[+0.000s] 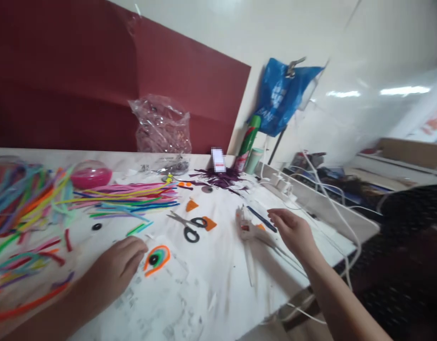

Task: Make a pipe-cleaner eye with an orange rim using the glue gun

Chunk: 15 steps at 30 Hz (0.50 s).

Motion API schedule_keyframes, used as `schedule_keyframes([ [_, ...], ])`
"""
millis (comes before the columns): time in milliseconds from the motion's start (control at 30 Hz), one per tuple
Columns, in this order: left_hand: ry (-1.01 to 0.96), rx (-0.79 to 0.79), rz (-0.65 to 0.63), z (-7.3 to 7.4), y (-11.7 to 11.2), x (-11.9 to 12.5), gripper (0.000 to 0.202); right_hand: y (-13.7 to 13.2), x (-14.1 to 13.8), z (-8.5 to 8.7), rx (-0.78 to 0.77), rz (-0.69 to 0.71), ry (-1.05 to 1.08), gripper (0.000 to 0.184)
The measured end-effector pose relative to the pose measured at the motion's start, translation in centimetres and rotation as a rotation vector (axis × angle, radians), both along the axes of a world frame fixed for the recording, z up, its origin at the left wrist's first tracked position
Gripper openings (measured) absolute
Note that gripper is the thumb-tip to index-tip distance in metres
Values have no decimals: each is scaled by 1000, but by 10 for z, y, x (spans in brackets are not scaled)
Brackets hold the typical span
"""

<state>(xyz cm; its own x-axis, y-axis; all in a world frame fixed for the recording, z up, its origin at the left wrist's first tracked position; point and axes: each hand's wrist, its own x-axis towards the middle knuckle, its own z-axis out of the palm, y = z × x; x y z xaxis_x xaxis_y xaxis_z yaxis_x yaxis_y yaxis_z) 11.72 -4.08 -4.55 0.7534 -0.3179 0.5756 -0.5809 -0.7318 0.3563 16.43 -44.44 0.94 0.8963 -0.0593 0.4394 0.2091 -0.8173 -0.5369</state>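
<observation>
My left hand [120, 265] rests on the white table [190, 303] with fingers curled loosely, their tips beside a coiled pipe-cleaner eye [156, 259] of orange, green and black; nothing shows in the hand. My right hand [292, 232] hovers palm down with fingers spread, just right of a white glue gun [246, 227] lying on the table and not touching it. A blue stick [261, 219] lies under the fingertips. Scissors [187, 226] with black handles lie between the hands.
Bundles of coloured pipe cleaners [126, 199] cover the left of the table, with a pink dome [91, 174], orange felt pieces [191, 205], purple scraps [221, 179] and a clear bag [163, 125]. White cables [332, 208] run along the right edge. A green can [248, 142] stands behind.
</observation>
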Motion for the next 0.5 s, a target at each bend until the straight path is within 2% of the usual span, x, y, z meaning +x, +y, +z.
schedule_keyframes([
  [67,10,18,-10,-2,2,2,17,-11,-5,-6,-175,17,32,28],
  [133,24,48,-16,-3,4,2,18,-11,-9,-12,-267,90,62,25],
  [233,59,117,-41,-4,5,0,20,-2,-7,-22,-325,173,76,33],
  [333,120,173,-54,-4,5,-5,22,2,4,-33,-402,171,86,20],
  [400,146,196,-69,-3,4,-7,24,0,11,-40,-468,123,80,11],
  [500,166,207,-78,0,3,-9,23,-9,14,-48,-440,139,-34,12],
])
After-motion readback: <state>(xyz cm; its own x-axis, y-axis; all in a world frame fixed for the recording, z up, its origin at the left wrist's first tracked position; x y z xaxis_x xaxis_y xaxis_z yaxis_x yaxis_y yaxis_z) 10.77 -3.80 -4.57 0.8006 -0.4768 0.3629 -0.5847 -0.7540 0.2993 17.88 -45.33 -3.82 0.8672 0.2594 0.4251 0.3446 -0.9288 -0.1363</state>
